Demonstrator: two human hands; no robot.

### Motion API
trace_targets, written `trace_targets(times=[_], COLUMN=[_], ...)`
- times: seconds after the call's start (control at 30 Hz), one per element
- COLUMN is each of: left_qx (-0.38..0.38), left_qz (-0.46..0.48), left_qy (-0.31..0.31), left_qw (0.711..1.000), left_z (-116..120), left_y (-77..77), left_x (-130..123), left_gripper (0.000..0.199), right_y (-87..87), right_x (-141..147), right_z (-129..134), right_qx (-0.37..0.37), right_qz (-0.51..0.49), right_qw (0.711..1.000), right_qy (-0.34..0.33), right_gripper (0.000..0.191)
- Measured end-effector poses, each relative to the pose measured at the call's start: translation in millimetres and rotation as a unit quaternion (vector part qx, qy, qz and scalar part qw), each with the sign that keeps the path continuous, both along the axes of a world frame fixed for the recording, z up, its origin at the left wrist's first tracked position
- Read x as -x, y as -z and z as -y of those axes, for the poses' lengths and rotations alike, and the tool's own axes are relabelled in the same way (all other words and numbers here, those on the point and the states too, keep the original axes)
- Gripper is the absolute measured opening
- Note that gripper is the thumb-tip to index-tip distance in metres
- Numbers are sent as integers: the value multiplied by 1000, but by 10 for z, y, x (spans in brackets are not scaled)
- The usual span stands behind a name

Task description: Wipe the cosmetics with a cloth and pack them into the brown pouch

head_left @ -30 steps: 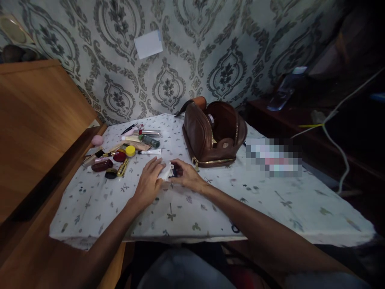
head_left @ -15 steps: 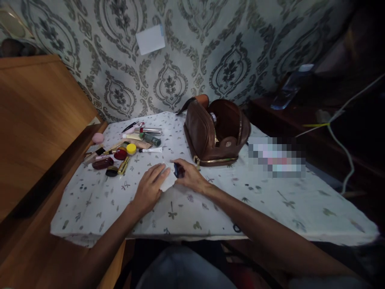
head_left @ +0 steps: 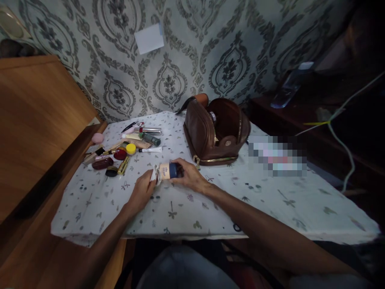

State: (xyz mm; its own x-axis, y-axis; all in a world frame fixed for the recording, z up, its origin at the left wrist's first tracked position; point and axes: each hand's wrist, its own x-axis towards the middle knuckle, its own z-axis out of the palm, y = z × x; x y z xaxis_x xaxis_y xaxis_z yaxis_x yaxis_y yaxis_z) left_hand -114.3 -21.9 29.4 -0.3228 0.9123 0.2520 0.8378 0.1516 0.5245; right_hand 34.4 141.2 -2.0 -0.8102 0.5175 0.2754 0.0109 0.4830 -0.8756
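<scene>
Clock: centred on the jar, 12 toward the wall.
Jar: beige body with a navy lid (head_left: 173, 170), held low over the table, lying on its side, lid end toward 3 o'clock. Jar (head_left: 165, 171) body and print now exposed; half a second ago the cloth hid most of the body. Print too small to read.
Right hand: gripping the jar by its lid end (head_left: 193, 176); hold about the same as in the previous frame.
Left hand: closed on the bunched cloth (head_left: 142, 188), at 8 o'clock; earlier spread over the jar, now drawn back toward 9.
Cloth: white, crumpled (head_left: 153, 174), now at the jar's 9 o'clock end; previously lay over the body. Cannot tell if it touches the jar.
Makeup pile: at 10 o'clock, unchanged. Includes yellow-lidded pot (head_left: 130, 149), green bottle (head_left: 152, 139), dark red bottle (head_left: 102, 163), pink sponge (head_left: 97, 138) at the far left edge.
White tube: between 10 and 11 (head_left: 154, 149), same spot.
Bag: brown, unzipped (head_left: 198, 130), upright at 2 o'clock, not moved; small pale item inside, unclear.
Table: patterned white cover (head_left: 210, 216); pixelated patch at 3 o'clock, content unreadable.
Water bottle: tilted in view (head_left: 287, 90), 2 o'clock, well beyond the bag.
</scene>
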Motion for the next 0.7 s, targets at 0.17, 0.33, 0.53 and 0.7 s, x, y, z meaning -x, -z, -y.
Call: trace_targets(times=[0.17, 0.33, 0.53, 0.7], left_qx=[-91, -67, -37, -16], left_qz=[-29, -44, 180, 419], left_qy=[37, 117, 52, -13], left_qw=[995, 990, 982, 908], left_z=[51, -142, -356, -385], left_y=[58, -16, -175, -172], left_x=[-94, -79, -23, -61], left_gripper=[44, 55, 30, 47], right_y=[13, 22, 5, -4], right_x=[8, -7, -20, -23], right_z=[9, 15, 46, 85], right_qx=[-22, -66, -66, -98], right_qz=[-6, -22, -73, -133], right_qw=[1000, 997, 994, 986], right_qy=[4, -25, -43, -33], right_gripper=[56, 59, 58, 53])
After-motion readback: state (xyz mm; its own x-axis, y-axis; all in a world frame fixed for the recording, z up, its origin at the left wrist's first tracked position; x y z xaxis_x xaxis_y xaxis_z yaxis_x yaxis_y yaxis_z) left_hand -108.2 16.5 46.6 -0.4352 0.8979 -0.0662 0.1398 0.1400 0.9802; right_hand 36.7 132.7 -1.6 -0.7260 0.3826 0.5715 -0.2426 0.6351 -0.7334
